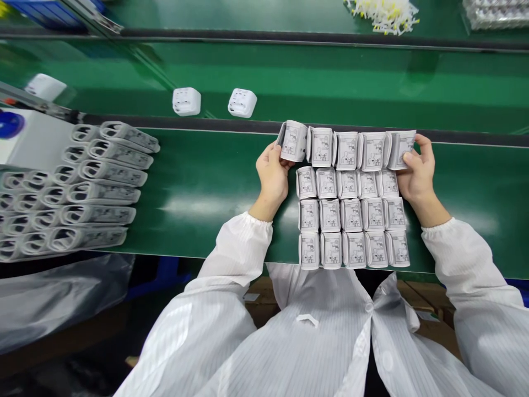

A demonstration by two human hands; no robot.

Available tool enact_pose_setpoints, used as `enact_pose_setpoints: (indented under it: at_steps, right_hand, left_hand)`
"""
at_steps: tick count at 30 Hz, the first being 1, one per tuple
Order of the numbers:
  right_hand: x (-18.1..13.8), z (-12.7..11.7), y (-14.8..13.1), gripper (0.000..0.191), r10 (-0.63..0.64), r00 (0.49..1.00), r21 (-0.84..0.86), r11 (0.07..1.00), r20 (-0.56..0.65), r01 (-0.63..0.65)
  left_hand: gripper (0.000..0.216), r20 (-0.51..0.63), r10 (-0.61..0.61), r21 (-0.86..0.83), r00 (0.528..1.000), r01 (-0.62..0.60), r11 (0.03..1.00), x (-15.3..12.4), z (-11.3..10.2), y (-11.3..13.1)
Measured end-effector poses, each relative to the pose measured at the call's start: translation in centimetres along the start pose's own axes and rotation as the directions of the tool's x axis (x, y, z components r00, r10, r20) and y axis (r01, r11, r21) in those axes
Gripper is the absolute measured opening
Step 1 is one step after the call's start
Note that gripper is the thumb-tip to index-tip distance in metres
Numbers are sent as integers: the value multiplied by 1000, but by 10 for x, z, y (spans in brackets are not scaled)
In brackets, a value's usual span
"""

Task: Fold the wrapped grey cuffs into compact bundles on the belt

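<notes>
bright overhead light; white glare on the green conveyor belt (198,207) at 9 and 3 o'clock; the paper-wrapped packs (351,215) look sharp; the white adapter (45,87) blurs at 10 o'clock; dim shadow at 7 o'clock

Matt ppr rolls (351,215) (belt (215,187) glossy)

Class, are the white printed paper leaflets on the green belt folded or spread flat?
Folded: each white paper leaflet shows one printed panel with rounded, doubled edges, including the ones at the left hand and right hand.
</notes>
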State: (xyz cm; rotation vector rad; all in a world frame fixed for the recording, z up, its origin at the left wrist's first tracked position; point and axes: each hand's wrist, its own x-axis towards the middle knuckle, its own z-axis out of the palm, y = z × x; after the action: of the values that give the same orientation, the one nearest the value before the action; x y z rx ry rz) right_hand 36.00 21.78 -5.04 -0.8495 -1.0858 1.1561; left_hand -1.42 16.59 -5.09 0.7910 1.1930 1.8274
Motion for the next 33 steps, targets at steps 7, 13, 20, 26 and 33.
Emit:
enact_pose_setpoints:
  at_steps: [7, 13, 20, 26, 33]
  right_hand:
    - [2, -7, 5, 76, -1, 999, -9, 1000, 37, 2]
    - [1, -5, 2, 79, 27, 1000, -10, 1000, 11, -27]
    - [-1, -4, 1, 75, 17, 1000, -21, 1000, 21, -16]
    - [-1, -4, 2, 77, 32, 999, -18, 999, 9, -32]
    - [-1, -5, 1, 80, 32, 999, -46, 999, 38, -30]
  left_hand:
    - [38, -36, -2, -13, 999, 2, 1000, 1, 3, 0]
    - [37, -24, 10, -23, 1000, -10, 1000, 1, 3, 0]
    - [36, -16, 4, -11, 1000, -4, 1000, 1, 3, 0]
    - [35, -23, 3, -16, 1000, -4, 1000, 1, 3, 0]
    - [37, -13, 2, -4, 1000, -2, 1000, 1, 2, 0]
